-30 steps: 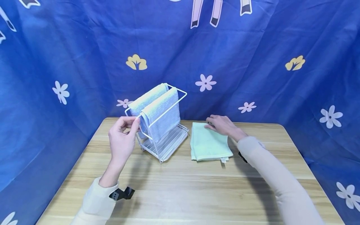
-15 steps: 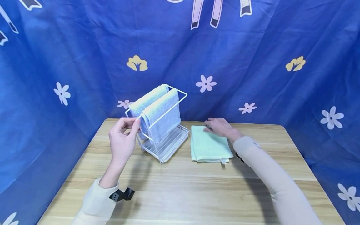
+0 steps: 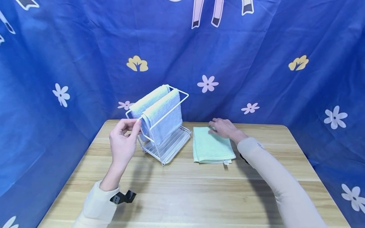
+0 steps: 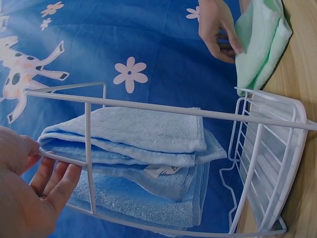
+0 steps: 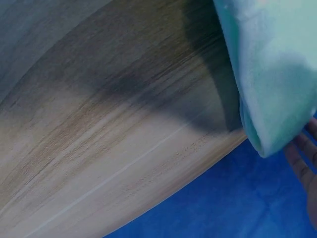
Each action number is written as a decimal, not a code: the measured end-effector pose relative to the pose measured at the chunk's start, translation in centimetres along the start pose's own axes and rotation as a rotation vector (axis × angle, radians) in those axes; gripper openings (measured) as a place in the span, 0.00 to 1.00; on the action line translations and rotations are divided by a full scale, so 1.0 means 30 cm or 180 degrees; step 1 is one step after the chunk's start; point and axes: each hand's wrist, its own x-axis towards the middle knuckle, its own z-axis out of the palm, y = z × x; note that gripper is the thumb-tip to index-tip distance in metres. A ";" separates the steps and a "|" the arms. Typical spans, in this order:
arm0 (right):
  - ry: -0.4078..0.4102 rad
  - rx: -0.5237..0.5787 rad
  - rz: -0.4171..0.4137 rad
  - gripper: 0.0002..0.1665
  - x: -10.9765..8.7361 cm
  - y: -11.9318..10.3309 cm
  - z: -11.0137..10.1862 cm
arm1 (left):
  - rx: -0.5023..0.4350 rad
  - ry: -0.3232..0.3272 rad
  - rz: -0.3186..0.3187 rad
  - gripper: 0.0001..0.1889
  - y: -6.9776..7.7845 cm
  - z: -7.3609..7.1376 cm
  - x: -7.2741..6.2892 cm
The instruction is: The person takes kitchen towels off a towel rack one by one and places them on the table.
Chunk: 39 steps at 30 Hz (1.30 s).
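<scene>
My left hand [image 3: 124, 139] pinches the near top rail of a white wire towel rack [image 3: 161, 120] with a tray at its base. Two light-blue towels [image 3: 166, 110] hang folded over its bars; a small tag shows on one in the left wrist view. To the right of the rack a folded mint-green towel [image 3: 214, 146] lies on the table, its white label [image 3: 226, 161] at the near edge. My right hand [image 3: 223, 128] grips the far edge of the green towel, thumb on top. In the right wrist view its fingers [image 5: 299, 161] show behind the towel's corner.
The wooden table [image 3: 182, 193] has rounded far corners. A blue curtain [image 3: 239, 41] with printed flowers hangs close behind its far edge and along both sides. Black straps with small devices [image 3: 123, 197] sit at the wrists, over pale sleeves.
Over the past second my right hand has shifted slightly toward me, and the far edge of the green towel has come nearer with it. The left hand keeps its hold on the rack.
</scene>
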 end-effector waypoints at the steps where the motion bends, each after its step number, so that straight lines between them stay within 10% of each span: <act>1: 0.0020 0.0015 0.0011 0.20 -0.002 0.003 -0.005 | -0.0010 0.0001 0.0000 0.07 -0.001 0.000 0.000; 39: 0.1729 0.0208 -0.0965 0.19 0.016 -0.230 -0.580 | -0.0023 -0.0024 -0.0042 0.07 -0.006 0.005 0.004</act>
